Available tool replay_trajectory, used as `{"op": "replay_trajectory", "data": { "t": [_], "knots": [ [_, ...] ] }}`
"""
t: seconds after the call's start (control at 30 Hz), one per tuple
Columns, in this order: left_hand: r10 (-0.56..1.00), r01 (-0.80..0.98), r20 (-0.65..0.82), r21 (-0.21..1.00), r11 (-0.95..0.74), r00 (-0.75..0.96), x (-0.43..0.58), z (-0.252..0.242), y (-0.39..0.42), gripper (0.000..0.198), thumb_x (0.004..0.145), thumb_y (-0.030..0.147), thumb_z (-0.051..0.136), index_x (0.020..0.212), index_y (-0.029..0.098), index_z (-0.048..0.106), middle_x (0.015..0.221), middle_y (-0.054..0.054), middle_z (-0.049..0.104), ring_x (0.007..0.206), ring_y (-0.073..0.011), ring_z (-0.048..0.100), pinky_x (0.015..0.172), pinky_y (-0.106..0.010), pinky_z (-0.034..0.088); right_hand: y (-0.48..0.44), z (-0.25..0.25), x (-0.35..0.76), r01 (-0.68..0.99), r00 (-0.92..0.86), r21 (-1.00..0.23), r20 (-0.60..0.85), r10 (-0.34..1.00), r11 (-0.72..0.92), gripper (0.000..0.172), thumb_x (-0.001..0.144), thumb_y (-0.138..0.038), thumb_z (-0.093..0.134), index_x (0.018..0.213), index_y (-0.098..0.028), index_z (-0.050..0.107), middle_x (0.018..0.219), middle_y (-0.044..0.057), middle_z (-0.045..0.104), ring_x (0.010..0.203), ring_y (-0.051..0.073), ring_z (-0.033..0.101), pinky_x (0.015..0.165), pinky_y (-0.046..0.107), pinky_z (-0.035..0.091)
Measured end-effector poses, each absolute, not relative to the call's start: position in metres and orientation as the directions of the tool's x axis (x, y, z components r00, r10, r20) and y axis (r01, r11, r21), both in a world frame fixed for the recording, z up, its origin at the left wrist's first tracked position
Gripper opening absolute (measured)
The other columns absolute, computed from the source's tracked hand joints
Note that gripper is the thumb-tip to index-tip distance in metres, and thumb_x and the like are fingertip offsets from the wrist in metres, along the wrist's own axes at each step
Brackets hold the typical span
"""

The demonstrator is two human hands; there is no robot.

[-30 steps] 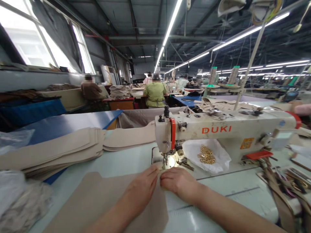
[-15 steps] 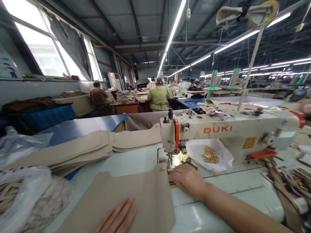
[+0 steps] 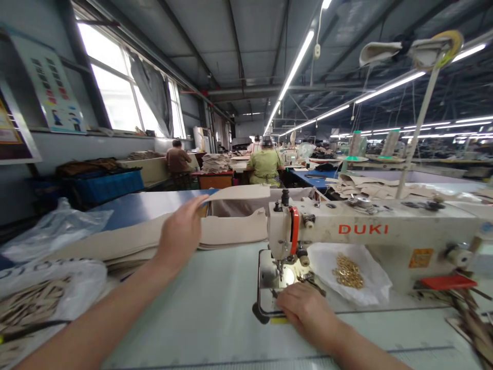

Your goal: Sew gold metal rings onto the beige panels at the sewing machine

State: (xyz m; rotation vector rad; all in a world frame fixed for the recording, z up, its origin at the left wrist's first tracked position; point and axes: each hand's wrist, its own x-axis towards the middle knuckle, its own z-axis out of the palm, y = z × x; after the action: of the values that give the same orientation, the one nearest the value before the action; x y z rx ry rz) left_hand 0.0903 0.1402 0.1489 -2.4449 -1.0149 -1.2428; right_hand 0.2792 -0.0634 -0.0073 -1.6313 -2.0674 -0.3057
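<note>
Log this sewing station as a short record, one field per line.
Left hand: raised, gripping a tan panel seen over the right stack
Right hand: down beside the needle area; grip contents cannot be told
Machine: marked DUKI, lamp lit at the needle
Left stack: tan, partly behind the left arm
Rings: gold, heaped on a white sheet under the machine's arm
Bag: left foreground, open, holding tan pieces
Background: person in green, person in brown
</note>
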Motion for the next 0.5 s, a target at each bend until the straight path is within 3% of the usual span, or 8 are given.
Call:
{"op": "replay_trajectory", "data": {
  "t": [0.1, 0.2, 0.33, 0.5],
  "knots": [
    [0.511, 0.641, 0.664, 0.061, -0.765, 0.546, 0.141, 0.129, 0.173, 0.048, 0.083, 0.005, 0.028, 0.126, 0.012, 0.049, 0.134, -0.008, 0.051, 0.124, -0.0179, 0.045, 0.106, -0.034, 0.033, -0.062, -0.009, 0.28, 0.956, -0.163, -0.132, 0.505, 0.848, 0.263, 0.019, 0.088, -0.013, 0.042, 0.08, -0.019, 0.058, 0.076, 0.002, 0.064, 0.074, 0.016, 0.06, 0.071, 0.025, 0.042],
    [0.584, 0.662, 0.532, 0.059, -0.747, 0.612, 0.165, 0.079, 0.197, 0.047, 0.08, 0.004, 0.033, 0.119, 0.017, 0.056, 0.13, -0.006, 0.055, 0.123, -0.0177, 0.046, 0.105, -0.035, 0.034, -0.06, -0.012, 0.283, 0.956, -0.169, -0.124, 0.512, 0.842, 0.267, 0.018, 0.086, -0.011, 0.042, 0.079, -0.02, 0.057, 0.074, 0.001, 0.064, 0.071, 0.015, 0.059, 0.068, 0.024, 0.042],
    [0.721, 0.755, 0.361, 0.068, -0.653, 0.591, 0.164, 0.016, 0.212, 0.037, 0.086, 0.016, 0.037, 0.116, 0.021, 0.058, 0.128, -0.011, 0.057, 0.121, -0.0256, 0.048, 0.099, -0.048, 0.035, -0.057, -0.016, 0.287, 0.946, -0.185, -0.134, 0.521, 0.833, 0.294, 0.017, 0.085, -0.012, 0.043, 0.077, -0.02, 0.055, 0.073, 0.002, 0.063, 0.072, 0.015, 0.058, 0.067, 0.023, 0.042],
    [0.757, 0.777, 0.26, 0.037, -0.629, 0.6, 0.155, -0.003, 0.215, 0.04, 0.091, 0.032, 0.036, 0.127, 0.019, 0.048, 0.138, -0.011, 0.046, 0.129, -0.0236, 0.038, 0.104, -0.044, 0.028, -0.058, -0.012, 0.286, 0.922, -0.167, -0.225, 0.508, 0.845, 0.317, 0.02, 0.086, -0.01, 0.04, 0.079, -0.019, 0.056, 0.074, 0.002, 0.062, 0.072, 0.014, 0.057, 0.068, 0.022, 0.042]
  ]
}}
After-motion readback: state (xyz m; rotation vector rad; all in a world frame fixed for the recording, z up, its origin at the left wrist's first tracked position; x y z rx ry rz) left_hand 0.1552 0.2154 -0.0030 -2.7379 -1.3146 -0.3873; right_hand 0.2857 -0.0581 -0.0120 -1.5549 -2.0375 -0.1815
